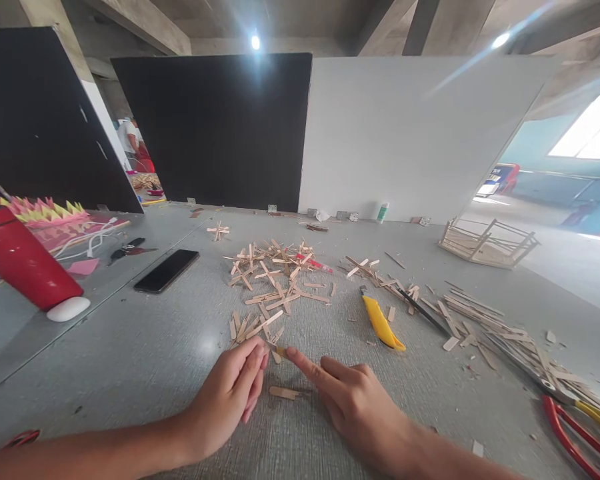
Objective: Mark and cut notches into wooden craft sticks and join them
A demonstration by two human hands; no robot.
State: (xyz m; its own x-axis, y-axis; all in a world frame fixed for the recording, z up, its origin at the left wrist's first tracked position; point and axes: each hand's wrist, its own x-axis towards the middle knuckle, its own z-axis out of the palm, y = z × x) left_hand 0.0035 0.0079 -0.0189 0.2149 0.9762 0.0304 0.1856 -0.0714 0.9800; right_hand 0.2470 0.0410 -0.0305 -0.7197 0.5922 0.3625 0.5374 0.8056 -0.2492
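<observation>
Both my hands rest on the grey table point(145, 360) near its front edge. My left hand point(230, 397) has its fingers pressed together, pinching a short wooden stick piece point(279, 349) by one end. My right hand point(353, 400) points its forefinger onto the other end of that piece, with the other fingers curled. A second short stick piece point(284, 393) lies flat between the two hands. Just beyond lies a pile of wooden craft sticks point(275, 283), several glued into crosses.
A yellow utility knife point(381, 323) lies right of the pile, with more stick offcuts point(480, 320) beyond. Red-handled pliers point(575, 427) at the right edge. A black phone point(167, 271) and red cup point(25, 263) at left. A stick frame point(487, 241) stands far right.
</observation>
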